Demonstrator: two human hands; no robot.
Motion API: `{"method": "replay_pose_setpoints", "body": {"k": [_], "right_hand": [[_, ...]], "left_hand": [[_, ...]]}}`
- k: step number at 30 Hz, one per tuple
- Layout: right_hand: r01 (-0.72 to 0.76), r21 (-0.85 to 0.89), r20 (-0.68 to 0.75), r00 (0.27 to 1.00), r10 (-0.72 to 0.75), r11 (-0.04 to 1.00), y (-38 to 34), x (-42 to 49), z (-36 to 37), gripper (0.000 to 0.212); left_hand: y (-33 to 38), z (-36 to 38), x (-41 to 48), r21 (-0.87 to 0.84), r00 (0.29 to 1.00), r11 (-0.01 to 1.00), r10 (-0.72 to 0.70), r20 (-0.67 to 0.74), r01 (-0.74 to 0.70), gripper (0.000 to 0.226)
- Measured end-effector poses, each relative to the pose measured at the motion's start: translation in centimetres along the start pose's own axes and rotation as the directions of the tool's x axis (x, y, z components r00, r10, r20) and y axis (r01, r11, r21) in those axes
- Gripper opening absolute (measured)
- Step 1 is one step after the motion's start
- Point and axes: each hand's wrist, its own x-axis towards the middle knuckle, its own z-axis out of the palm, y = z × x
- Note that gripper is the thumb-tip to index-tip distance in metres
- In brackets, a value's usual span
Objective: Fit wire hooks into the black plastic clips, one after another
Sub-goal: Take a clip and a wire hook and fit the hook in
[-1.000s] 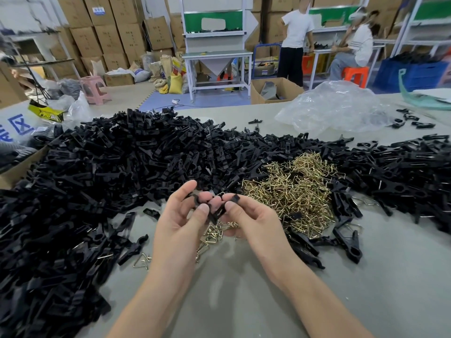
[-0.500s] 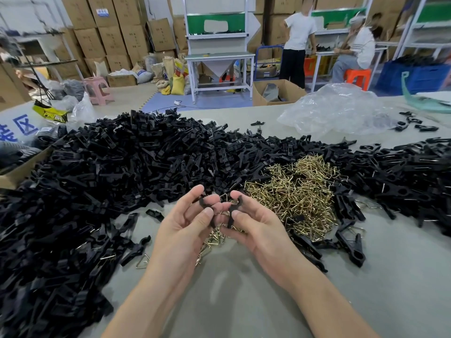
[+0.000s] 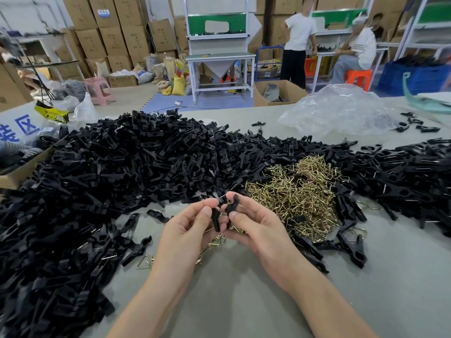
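Our left hand [image 3: 188, 230] and right hand [image 3: 256, 225] meet over the near middle of the grey tabletop [image 3: 244, 301], fingertips almost touching. The left hand pinches a narrow black plastic clip half [image 3: 215, 219] between thumb and forefinger and holds it nearly upright. The right hand pinches a second black clip half [image 3: 232, 205] between thumb and fingers, just right of the first and close against it. A thin wire hook [image 3: 225, 200] glints between the tops of the two pieces; we cannot tell whether it is seated.

Below the curled left fingers sits a small bunch of brass-coloured hooks [image 3: 214, 241]; we cannot tell whether the hand holds them or they lie on the tabletop. A big heap of loose black plastic clips [image 3: 109, 179] fills the left and far side. A tangled pile of brass wire hooks [image 3: 292, 191] lies just beyond and to the right of the right hand. Further right spreads another heap of black clips showing wire [image 3: 402, 172]. One triangular wire hook [image 3: 145, 262] lies alone, left of the left wrist. A crumpled clear plastic bag [image 3: 341, 111] rests at the far right.
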Motion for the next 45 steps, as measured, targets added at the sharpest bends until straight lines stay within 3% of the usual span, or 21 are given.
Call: {"method": "replay_pose_setpoints", "body": {"k": [10, 15, 30, 34, 40, 42, 45], "right_hand": [[0.055, -0.137, -0.022, 0.998, -0.058, 0.989, -0.4, -0.2, 0.0, 0.037], [0.054, -0.158, -0.036, 0.998, -0.06, 0.986, -0.4, -0.3, 0.2, 0.038], [0.081, -0.26, 0.051, 0.996, -0.07, 0.962, -0.5, -0.5, 0.2, 0.04], [0.083, -0.245, 0.076, 0.995, -0.066, 0.966, -0.5, -0.4, 0.0, 0.05], [0.108, -0.276, 0.036, 0.994, -0.102, 0.955, -0.4, -0.4, -0.2, 0.027], [0.109, -0.299, -0.031, 0.992, -0.124, 0.948, -0.4, -0.3, -0.3, 0.025], [0.101, -0.317, -0.155, 0.975, -0.157, 0.943, -0.4, -0.1, -0.7, 0.025]], "left_hand": [[-0.1, -0.3, 0.0, 0.324, 0.987, 0.933, 0.16, 0.009, -0.154, 0.026], [-0.5, -0.2, -0.3, 0.515, 0.958, 0.818, 0.288, 0.018, -0.255, 0.025], [-0.1, -0.1, -0.6, 0.594, 0.943, 0.751, 0.331, 0.04, -0.289, 0.029], [0.1, -0.2, -0.6, 0.576, 0.947, 0.766, 0.316, 0.049, -0.285, 0.027], [0.3, -0.6, -0.4, 0.565, 0.953, 0.78, 0.302, 0.035, -0.268, 0.02], [0.1, -1.5, -0.1, 0.672, 0.946, 0.696, 0.324, 0.021, -0.253, 0.018], [-0.2, -2.9, 0.2, 0.884, 0.944, 0.418, 0.323, 0.071, -0.209, 0.024]]}}
